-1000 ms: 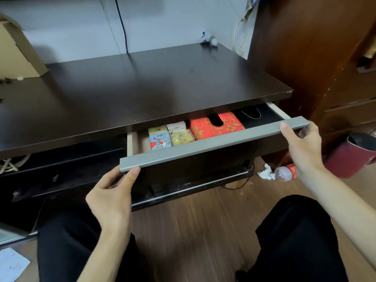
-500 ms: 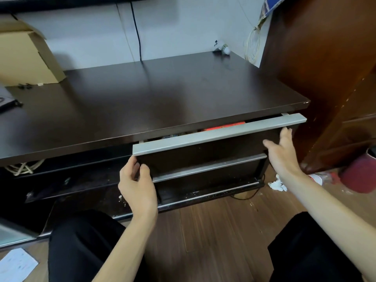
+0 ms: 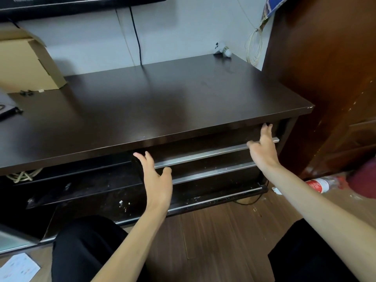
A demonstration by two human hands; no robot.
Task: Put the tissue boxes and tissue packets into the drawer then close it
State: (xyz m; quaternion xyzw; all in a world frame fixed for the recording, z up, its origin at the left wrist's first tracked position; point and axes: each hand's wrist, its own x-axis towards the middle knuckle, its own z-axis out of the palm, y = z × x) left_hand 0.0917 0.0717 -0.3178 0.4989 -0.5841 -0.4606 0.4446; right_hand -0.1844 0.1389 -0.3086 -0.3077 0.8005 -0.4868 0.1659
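Note:
The drawer point(image 3: 203, 148) under the dark desk top point(image 3: 152, 106) is pushed fully in, and its grey handle bar point(image 3: 203, 155) lies flush beneath the desk edge. The tissue boxes and packets are hidden inside. My left hand point(image 3: 156, 180) rests flat against the left end of the drawer front, fingers spread, holding nothing. At the right end, my right hand point(image 3: 263, 149) presses on the front with its fingers apart and its fingertips up by the desk edge.
A second handle bar point(image 3: 213, 173) runs below the drawer. A cardboard box point(image 3: 26, 64) stands at the back left of the desk. A brown wooden cabinet point(image 3: 325, 78) rises on the right. A plastic bottle point(image 3: 317, 184) lies on the wooden floor beside a red bin point(image 3: 364, 180). My knees frame the floor in front.
The drawer has slid from partly open to fully shut, hiding the red tissue box and the packets. Both hands followed it inward and now lie flat on its front.

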